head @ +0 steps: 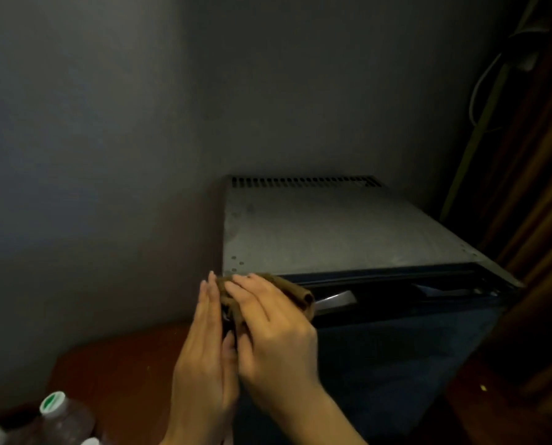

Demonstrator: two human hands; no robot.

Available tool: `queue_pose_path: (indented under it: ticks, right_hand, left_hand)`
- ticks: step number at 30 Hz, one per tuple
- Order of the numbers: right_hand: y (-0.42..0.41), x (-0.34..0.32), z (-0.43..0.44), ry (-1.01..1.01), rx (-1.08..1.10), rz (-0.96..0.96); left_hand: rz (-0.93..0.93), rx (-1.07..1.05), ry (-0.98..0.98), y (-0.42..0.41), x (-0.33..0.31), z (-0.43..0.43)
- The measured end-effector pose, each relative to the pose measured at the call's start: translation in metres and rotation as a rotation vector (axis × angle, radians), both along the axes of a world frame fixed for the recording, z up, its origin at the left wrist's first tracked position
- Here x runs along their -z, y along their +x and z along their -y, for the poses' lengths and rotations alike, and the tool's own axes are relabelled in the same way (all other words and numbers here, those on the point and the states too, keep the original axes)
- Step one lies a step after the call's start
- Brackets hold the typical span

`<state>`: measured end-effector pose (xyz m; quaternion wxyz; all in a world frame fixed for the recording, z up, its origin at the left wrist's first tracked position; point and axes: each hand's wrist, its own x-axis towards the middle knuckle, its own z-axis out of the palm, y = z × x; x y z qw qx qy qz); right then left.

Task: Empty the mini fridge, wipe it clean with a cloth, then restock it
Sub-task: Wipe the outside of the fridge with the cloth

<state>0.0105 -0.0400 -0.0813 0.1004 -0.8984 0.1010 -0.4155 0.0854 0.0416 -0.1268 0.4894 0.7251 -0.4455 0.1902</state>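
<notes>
The mini fridge (332,232) stands against the grey wall, seen from above, with a dusty grey top and a vent slot row at its back. Its dark blue door (396,358) faces me, with a narrow gap under the top edge. A brown cloth (295,293) is folded between both hands at the fridge's front left corner. My left hand (204,358) lies flat with straight fingers against the cloth's left side. My right hand (274,329) covers the cloth from the right, fingers laid over it. Much of the cloth is hidden between the palms.
Several bottles with green and white caps (53,401) stand at the bottom left on a reddish-brown surface (117,358). Wooden furniture (534,220) and hanging cables (480,88) fill the right side. The wall closes off the left and back.
</notes>
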Motion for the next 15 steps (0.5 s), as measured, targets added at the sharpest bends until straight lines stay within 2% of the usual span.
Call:
queue_pose_path:
  ticks: [3,7,9,11,13,15]
  right_hand:
    - [-0.030,0.006,0.027,0.014,-0.055,0.049]
    - [-0.061,0.006,0.055,0.084,0.301,0.198]
    - [-0.043,0.002,0.046,0.129,0.365,0.198]
    - [-0.013,-0.003,0.020,0.145,0.265,0.163]
    - [0.012,-0.006,-0.010,0.127,0.062,0.092]
    - [0.019,-0.009,-0.021,0.061,-0.112,-0.002]
  left_hand:
    - [-0.013,0.087,-0.084,-0.001,-0.005,0.005]
    - [-0.105,0.170,-0.140,0.001,-0.008,0.009]
    - [-0.126,0.189,-0.128,0.003,-0.008,0.006]
    - [-0.081,0.188,-0.119,0.008,-0.002,0.006]
    - [-0.061,0.153,-0.098,0.012,0.007,0.006]
    - [-0.122,0.045,-0.098,0.012,0.016,-0.001]
